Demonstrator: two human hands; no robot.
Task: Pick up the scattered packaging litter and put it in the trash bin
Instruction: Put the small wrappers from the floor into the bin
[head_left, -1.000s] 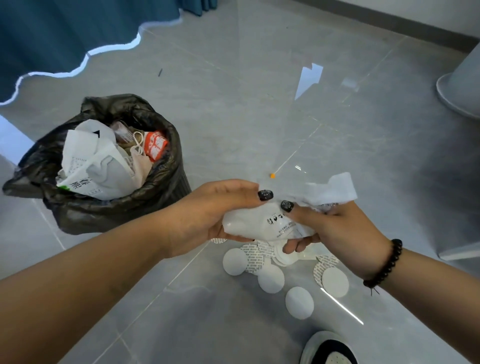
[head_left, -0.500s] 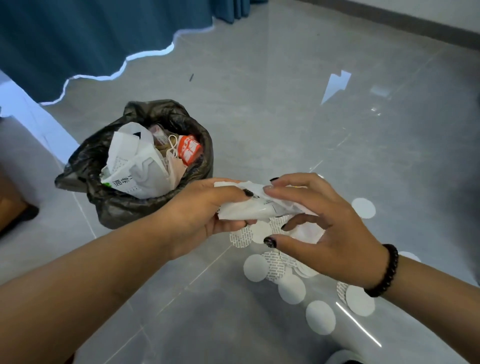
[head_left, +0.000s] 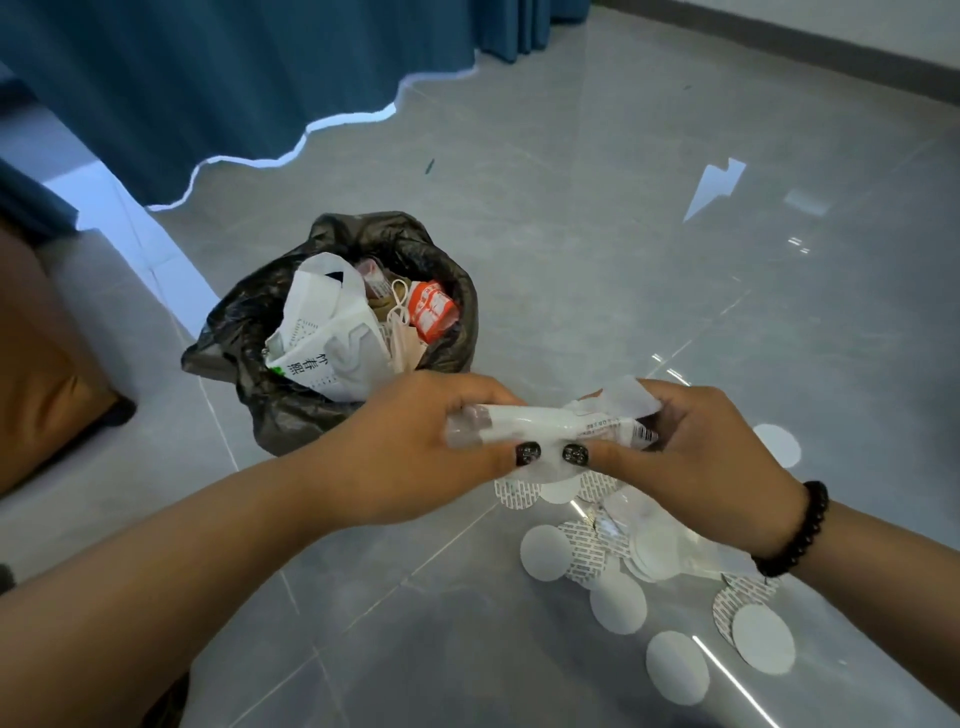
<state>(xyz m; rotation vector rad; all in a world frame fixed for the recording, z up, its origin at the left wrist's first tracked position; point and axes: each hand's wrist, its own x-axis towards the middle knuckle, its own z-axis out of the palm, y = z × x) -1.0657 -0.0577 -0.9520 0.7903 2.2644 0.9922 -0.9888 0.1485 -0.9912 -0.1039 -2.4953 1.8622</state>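
Both hands now pinch the white wrapper (head_left: 550, 423) rolled tight between them, left hand (head_left: 415, 452) and right hand (head_left: 696, 457) with thumbs side by side, where earlier the right fingers spread over it. It hangs at five o'clock of the trash bin (head_left: 260, 332), closer than before, above the white discs (head_left: 618, 603) on the floor.

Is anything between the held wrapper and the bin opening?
Nothing visible. Both hands, left hand and right hand, hold the wrapper just beside the trash bin, which is open-topped but already heaped.
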